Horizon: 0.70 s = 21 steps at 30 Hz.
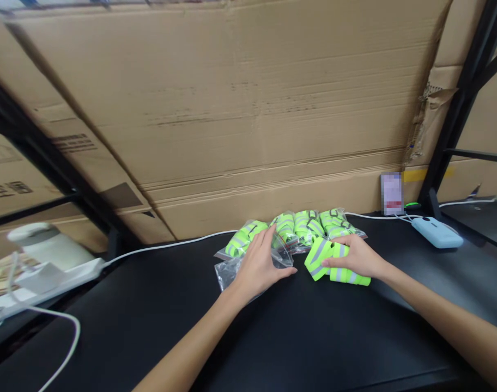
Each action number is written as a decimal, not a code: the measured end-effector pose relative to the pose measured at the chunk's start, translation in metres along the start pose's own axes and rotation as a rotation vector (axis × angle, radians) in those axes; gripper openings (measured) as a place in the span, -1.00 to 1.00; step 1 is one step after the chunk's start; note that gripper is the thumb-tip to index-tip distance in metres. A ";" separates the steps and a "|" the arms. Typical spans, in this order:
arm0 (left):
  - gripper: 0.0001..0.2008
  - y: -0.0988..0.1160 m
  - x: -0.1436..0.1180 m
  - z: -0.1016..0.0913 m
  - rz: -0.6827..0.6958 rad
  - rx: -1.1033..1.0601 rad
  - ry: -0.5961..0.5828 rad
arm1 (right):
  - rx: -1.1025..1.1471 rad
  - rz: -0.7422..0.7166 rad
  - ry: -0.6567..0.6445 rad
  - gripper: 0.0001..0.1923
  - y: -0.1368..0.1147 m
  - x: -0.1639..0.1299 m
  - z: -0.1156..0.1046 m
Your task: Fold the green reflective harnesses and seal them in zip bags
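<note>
A folded neon-yellow reflective strap [317,260] with grey stripes is pinched between the thumb and fingers of my right hand [357,256], just above the black table. My left hand [259,262] has its thumb spread away from its fingers, over a clear plastic bag [228,275] that shows on both sides of it. Part of that bag is hidden by the hand. Behind both hands, several clear bags with folded neon straps [308,226] lie in a row; black buckle-like pieces show in some of them.
A tall cardboard sheet [248,109] stands behind the black table [297,337]. At the right are a pale blue power bank [436,232] and an upright phone [392,194]. White cables run along the back. A white power strip [80,272] sits at the left.
</note>
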<state>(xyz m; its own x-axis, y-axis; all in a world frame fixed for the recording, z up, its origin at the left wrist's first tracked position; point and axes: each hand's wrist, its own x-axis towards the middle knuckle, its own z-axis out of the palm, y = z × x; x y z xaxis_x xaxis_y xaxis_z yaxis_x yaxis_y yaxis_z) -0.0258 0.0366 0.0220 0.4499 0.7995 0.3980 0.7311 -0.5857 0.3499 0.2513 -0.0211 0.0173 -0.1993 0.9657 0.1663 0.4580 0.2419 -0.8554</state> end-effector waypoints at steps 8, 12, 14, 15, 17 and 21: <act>0.05 0.016 -0.008 0.000 0.168 -0.020 -0.015 | 0.179 0.028 0.068 -0.54 0.004 0.003 -0.004; 0.05 0.023 -0.011 0.003 0.237 -0.031 -0.043 | 0.138 -0.038 0.063 -0.59 0.001 0.003 -0.003; 0.08 0.025 -0.013 0.006 0.252 -0.057 -0.046 | 0.107 -0.073 0.111 -0.60 -0.002 0.002 -0.001; 0.10 0.026 -0.013 0.007 0.251 -0.069 -0.047 | 0.097 -0.081 0.142 -0.60 -0.004 0.002 0.000; 0.13 0.027 -0.015 0.009 0.245 -0.095 -0.051 | 0.083 -0.092 0.200 -0.59 -0.007 0.001 0.002; 0.15 0.030 -0.016 0.011 0.244 -0.152 -0.063 | 0.051 -0.159 0.160 -0.62 -0.011 -0.002 0.005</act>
<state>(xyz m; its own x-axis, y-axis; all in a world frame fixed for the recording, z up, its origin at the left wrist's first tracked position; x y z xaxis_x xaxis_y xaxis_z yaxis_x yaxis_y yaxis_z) -0.0054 0.0075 0.0162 0.6375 0.6361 0.4347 0.5137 -0.7715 0.3754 0.2421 -0.0259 0.0237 -0.1234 0.9196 0.3730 0.3863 0.3908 -0.8355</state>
